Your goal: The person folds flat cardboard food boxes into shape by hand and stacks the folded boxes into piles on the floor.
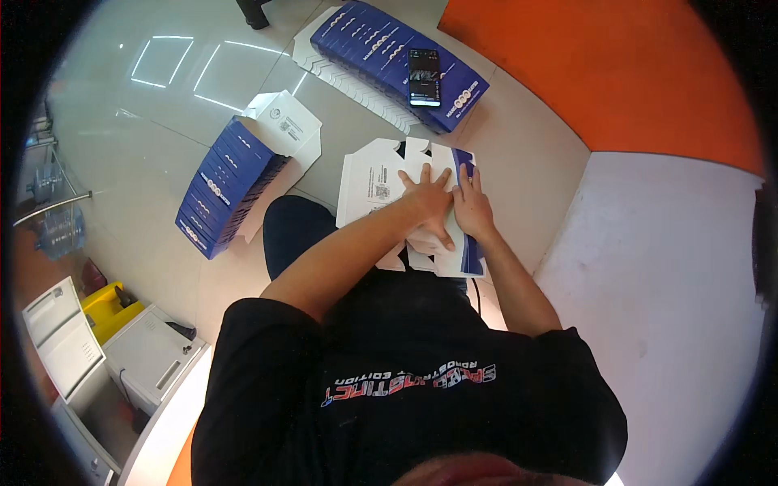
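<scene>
A flat cardboard carton blank (361, 193), white with dark printing and a blue strip along its right side, lies across my lap. My left hand (429, 204) is pressed on its middle, fingers spread and palm down. Beside it, my right hand (473, 209) rests flat on the right part of the blank next to the blue strip, its fingers stretched forward. Neither hand is closed around anything. Black gaps show between the blank's flaps at its far and near edges. My left forearm hides part of its near left side.
On the tiled floor to the left stands a blue folded carton (212, 188) with a raised white flap. A stack of blue cartons (365, 40) lies ahead, with a phone (425, 78) on top. A white panel (648, 267) rises at right; white cabinets (150, 352) stand at lower left.
</scene>
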The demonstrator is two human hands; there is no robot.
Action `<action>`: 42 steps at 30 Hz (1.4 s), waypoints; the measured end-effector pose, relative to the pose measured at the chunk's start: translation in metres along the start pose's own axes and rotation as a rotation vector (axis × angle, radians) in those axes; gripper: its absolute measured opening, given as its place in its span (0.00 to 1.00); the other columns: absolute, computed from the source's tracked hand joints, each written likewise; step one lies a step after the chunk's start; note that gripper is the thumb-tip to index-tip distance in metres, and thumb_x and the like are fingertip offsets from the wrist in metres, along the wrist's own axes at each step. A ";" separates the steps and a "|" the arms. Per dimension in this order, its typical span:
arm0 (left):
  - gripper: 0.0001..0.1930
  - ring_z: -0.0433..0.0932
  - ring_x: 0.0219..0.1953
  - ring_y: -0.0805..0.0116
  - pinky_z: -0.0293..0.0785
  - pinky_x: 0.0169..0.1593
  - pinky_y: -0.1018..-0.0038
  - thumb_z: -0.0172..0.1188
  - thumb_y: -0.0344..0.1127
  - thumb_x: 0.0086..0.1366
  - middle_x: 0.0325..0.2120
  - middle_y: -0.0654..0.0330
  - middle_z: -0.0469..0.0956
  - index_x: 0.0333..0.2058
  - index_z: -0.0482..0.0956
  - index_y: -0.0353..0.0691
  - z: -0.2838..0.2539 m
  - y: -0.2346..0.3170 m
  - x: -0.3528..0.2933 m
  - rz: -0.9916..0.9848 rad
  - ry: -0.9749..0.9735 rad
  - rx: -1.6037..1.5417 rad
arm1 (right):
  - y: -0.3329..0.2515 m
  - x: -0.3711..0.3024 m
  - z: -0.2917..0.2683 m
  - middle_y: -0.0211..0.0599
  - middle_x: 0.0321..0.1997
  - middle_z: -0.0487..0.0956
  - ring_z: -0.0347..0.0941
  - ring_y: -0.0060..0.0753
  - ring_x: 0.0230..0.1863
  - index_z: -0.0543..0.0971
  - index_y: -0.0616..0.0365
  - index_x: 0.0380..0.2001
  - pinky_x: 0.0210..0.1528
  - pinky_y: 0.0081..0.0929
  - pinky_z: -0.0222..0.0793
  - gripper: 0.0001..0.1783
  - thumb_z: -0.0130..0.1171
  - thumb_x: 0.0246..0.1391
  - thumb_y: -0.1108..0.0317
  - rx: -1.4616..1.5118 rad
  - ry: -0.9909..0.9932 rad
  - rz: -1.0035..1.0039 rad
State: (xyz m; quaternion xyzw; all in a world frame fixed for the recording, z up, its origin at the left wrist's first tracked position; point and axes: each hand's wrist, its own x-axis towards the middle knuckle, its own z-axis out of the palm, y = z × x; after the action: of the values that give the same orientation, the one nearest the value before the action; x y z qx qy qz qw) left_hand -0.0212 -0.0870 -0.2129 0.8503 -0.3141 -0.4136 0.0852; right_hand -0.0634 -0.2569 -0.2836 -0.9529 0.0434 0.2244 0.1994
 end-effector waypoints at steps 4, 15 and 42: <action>0.67 0.47 0.76 0.34 0.54 0.65 0.22 0.76 0.73 0.36 0.76 0.48 0.47 0.72 0.61 0.44 -0.004 -0.022 0.003 0.112 0.041 -0.159 | 0.023 0.004 -0.010 0.46 0.68 0.73 0.76 0.37 0.59 0.62 0.59 0.74 0.63 0.35 0.69 0.33 0.46 0.69 0.60 0.878 0.062 0.103; 0.62 0.59 0.72 0.43 0.65 0.70 0.52 0.75 0.66 0.43 0.73 0.46 0.55 0.71 0.59 0.39 0.012 -0.050 -0.010 0.266 0.304 -0.036 | 0.038 -0.016 -0.108 0.53 0.68 0.73 0.69 0.43 0.68 0.62 0.60 0.74 0.73 0.38 0.56 0.42 0.42 0.70 0.39 1.637 -0.175 0.067; 0.46 0.73 0.62 0.48 0.70 0.65 0.58 0.78 0.55 0.46 0.61 0.49 0.73 0.62 0.73 0.39 0.024 -0.087 -0.037 0.252 0.334 -0.317 | -0.022 0.011 -0.038 0.42 0.57 0.77 0.78 0.33 0.53 0.67 0.57 0.67 0.55 0.32 0.77 0.37 0.44 0.71 0.38 1.758 -0.235 0.090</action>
State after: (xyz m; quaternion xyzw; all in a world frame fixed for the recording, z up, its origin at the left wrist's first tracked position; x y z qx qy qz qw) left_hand -0.0160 0.0066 -0.2399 0.8372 -0.3302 -0.2975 0.3187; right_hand -0.0341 -0.2516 -0.2488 -0.4235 0.2168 0.2140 0.8531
